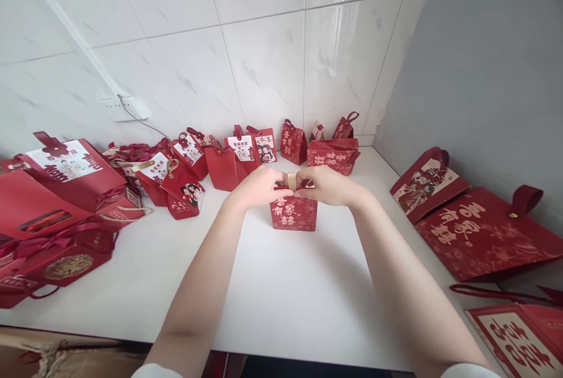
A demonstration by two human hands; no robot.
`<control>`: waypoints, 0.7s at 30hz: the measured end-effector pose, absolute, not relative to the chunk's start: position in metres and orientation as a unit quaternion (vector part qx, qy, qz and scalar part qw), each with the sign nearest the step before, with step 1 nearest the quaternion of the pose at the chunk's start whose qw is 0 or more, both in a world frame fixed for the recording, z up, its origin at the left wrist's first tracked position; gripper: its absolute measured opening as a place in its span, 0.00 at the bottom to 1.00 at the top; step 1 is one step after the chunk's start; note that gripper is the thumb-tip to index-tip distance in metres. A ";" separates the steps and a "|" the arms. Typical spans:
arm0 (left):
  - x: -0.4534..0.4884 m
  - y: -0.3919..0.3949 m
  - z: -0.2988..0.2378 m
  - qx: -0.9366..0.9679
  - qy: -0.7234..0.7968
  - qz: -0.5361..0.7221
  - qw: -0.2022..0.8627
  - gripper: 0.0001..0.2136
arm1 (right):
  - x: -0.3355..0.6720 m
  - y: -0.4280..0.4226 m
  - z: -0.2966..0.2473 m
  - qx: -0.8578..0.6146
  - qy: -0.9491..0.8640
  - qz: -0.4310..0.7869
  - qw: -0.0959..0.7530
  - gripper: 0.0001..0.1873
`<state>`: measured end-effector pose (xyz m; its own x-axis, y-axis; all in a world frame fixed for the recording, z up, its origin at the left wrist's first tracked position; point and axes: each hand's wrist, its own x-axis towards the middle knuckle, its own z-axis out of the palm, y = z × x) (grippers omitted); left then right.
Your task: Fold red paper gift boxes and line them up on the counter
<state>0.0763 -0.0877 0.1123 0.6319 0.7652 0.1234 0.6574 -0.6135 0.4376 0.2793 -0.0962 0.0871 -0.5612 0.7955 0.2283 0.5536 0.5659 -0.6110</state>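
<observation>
A small red gift box [294,214] with pale lettering stands upright on the white table, between my arms. From its top rises a gold ribbon loop [291,180]. My left hand [266,184] pinches the box's top edge on the left of the loop, thumb in front. On the other side, my right hand [325,183] grips the same top edge, its fingers bent over and behind it. The fingertips behind the box are partly hidden.
Red gift boxes line the tiled wall, among them a lettered box [293,142]. More crowd the left, including a large box [73,167]. At right, a big red box [488,231] leans by the grey panel [484,61]. A cardboard carton [65,354] lies below the table [272,290].
</observation>
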 end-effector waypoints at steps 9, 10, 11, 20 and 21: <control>0.066 -0.093 0.123 0.885 0.396 0.133 0.205 0.08 | 0.275 -0.100 0.092 -0.334 -0.883 0.213 0.253 0.08; 0.065 -0.091 0.122 0.882 0.401 0.128 0.211 0.08 | 0.275 -0.100 0.091 -0.346 -0.881 0.210 0.244 0.09; 0.065 -0.089 0.120 0.879 0.408 0.121 0.216 0.09 | 0.275 -0.100 0.091 -0.361 -0.878 0.209 0.235 0.09; 0.055 -0.096 0.132 0.872 0.400 0.173 0.221 0.08 | 0.293 -0.108 0.104 -0.383 -0.839 0.231 0.309 0.10; 0.055 -0.097 0.134 0.872 0.400 0.182 0.215 0.08 | 0.294 -0.110 0.107 -0.384 -0.838 0.229 0.313 0.11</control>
<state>0.0548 -0.0974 0.1341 0.6139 0.7758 0.1458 0.6187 -0.5876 0.5214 0.2940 -0.1101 0.1069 -0.5095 0.7870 0.3478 0.5000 0.5998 -0.6247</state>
